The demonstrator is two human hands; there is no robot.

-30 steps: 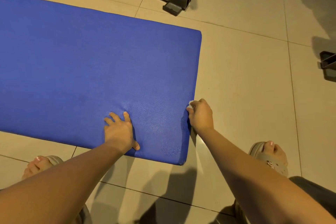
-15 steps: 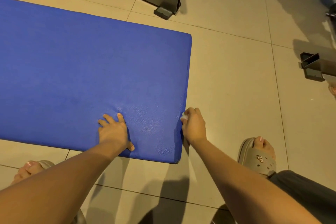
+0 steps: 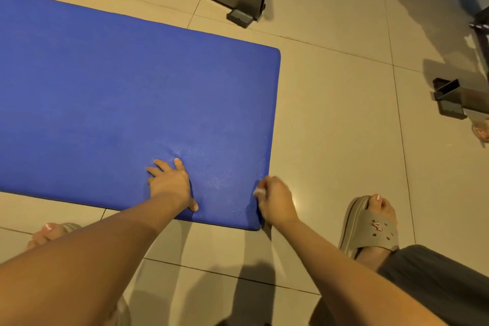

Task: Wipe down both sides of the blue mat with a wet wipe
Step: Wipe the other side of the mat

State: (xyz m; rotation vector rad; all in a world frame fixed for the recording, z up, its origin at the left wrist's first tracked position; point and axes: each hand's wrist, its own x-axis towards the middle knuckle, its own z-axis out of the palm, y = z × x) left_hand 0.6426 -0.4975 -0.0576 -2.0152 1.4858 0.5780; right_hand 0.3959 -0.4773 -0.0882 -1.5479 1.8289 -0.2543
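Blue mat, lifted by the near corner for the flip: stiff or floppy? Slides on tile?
Probably padded foam: the blue mat dimples under the left hand, yet its thick edge runs straight, so expect sag, not drape. Likely light for its size. The glossy tile floor may let it slide.

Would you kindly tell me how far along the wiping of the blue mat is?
Done, apparently: the blue mat shows a speckled, damp-looking sheen on top near its right corner. In hand: the right hand pinches the wet wipe against the mat's right edge while the left hand presses flat on top. Left: the underside, since the mat lies flat on the floor, not yet flipped.
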